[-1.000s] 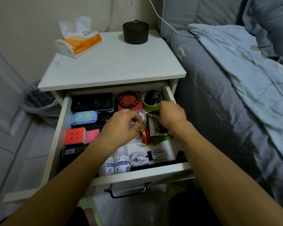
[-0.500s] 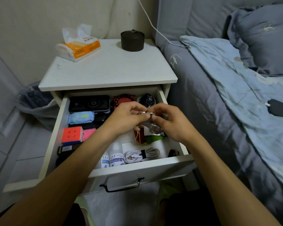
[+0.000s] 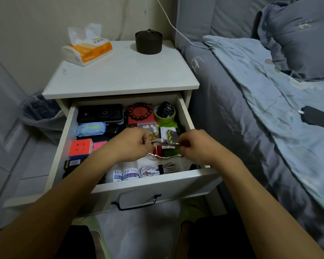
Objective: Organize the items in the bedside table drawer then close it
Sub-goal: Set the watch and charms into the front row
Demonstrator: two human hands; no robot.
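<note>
A small silver metal keyring bunch [image 3: 164, 143] is pinched between left hand [image 3: 131, 144] and right hand [image 3: 195, 146] over the open white drawer [image 3: 148, 181]; bottle labels unreadable.

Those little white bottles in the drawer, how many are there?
2. The white bottles lie side by side at the drawer's front edge, left of the coiled white cable. More may hide under the left arm.

Print on tissue pack [image 3: 88, 50], bottles [image 3: 125, 173]: illegible.

Keyring [image 3: 164, 143] details too small
</note>
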